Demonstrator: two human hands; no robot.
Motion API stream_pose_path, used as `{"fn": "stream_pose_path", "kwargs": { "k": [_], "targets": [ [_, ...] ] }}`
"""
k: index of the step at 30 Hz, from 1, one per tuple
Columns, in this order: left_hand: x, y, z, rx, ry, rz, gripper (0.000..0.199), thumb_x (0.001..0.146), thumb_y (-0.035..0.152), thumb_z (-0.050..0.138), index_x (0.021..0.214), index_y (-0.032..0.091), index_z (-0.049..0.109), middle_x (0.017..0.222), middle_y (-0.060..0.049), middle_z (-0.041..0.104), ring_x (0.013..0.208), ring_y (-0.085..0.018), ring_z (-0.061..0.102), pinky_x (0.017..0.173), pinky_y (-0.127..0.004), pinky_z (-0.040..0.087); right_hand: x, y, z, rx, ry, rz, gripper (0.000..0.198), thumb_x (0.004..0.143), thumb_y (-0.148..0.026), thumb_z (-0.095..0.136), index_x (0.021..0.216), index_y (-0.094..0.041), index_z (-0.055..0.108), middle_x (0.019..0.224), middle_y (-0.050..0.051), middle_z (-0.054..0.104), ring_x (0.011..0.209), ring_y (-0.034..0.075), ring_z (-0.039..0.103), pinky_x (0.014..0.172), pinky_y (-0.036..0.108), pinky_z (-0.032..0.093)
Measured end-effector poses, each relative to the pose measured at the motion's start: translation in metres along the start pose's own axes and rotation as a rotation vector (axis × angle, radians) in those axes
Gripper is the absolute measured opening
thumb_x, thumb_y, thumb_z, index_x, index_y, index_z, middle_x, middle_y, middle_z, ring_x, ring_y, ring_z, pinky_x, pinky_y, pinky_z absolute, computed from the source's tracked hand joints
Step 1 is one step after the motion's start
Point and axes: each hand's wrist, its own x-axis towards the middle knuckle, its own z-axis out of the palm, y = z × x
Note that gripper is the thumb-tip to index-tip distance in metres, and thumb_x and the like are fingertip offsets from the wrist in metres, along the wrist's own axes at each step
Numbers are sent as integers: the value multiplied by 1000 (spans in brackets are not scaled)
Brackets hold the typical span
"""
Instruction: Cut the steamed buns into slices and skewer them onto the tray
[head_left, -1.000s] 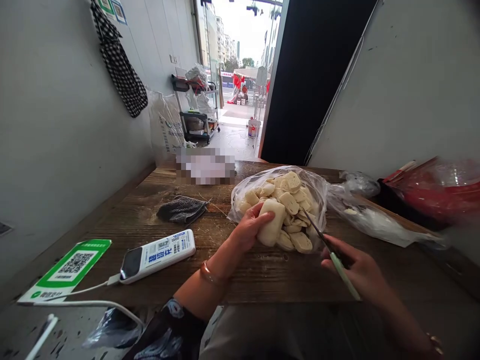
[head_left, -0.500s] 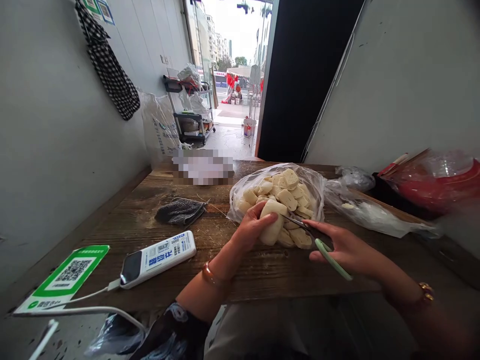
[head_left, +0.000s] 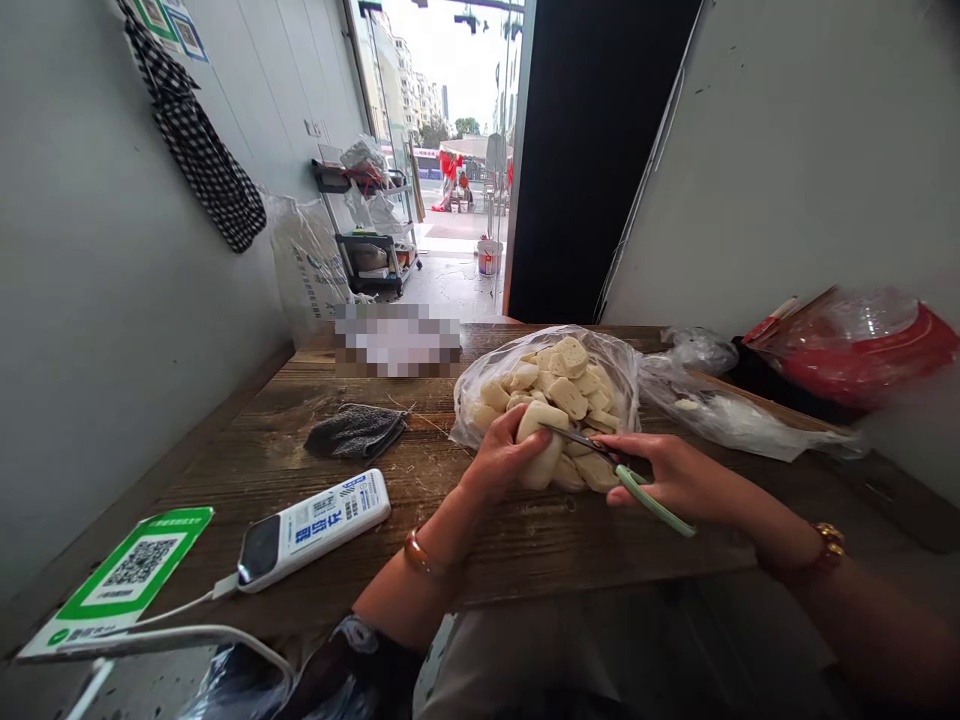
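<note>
My left hand (head_left: 499, 452) is closed around a pale, smooth steamed bun (head_left: 541, 455), its thumb lying across the front. The fingers of my right hand (head_left: 660, 468) are in the light-green handles of a pair of scissors (head_left: 600, 450). The blades point left and their tip meets the upper right part of the bun; how deep it goes I cannot tell. Just behind and below both hands lies a clear plastic bag (head_left: 480, 378), opened wide. It holds a heap of pale bun pieces (head_left: 570, 395), several with small slits.
On the wooden table (head_left: 420, 560) are a dark cloth (head_left: 356, 432), a white power bank (head_left: 315, 525) with a cable, and a green QR-code card (head_left: 124, 575). A blurred patch is at the far edge. Plastic wrap (head_left: 735, 410) and a red bag (head_left: 862, 345) are at the right.
The scissors have moved left with my right hand, so the blade tip now reaches farther over the bun. My left hand keeps its hold. The whole view has shifted slightly.
</note>
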Motion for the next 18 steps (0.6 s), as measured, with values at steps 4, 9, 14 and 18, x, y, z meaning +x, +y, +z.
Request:
{"fn": "stream_pose_path", "kwargs": {
  "k": [4,9,14,18],
  "targets": [
    [1,-4,-1,-10,-10,-31,43,68,46,86,97,16,74,85,-4,66,74,-16,56,65,-25,45,-3,11,5,8,50,-8,54,74,-40,83,125,-24,75,114,7,80,103,34,73,95,43,54],
    [0,-4,-1,13,-25,-79,38,69,44,86,93,16,74,83,-4,66,73,-16,57,63,-25,44,-8,23,9,-52,71,-1,44,79,-40,78,122,-28,77,115,5,80,103,35,74,92,42,56],
    [0,-1,0,-23,-62,-100,49,65,46,89,104,19,74,91,-4,68,77,-17,58,66,-25,46,-12,30,6,-55,70,-11,45,79,-38,79,123,-29,76,119,4,78,107,35,73,97,42,54],
    [2,-4,-1,-51,-118,-155,61,63,56,87,106,15,73,87,-4,66,72,-14,55,60,-22,43,-17,30,2,-38,63,26,49,81,-41,77,126,-25,74,125,6,76,114,37,70,101,45,52]
  ]
}}
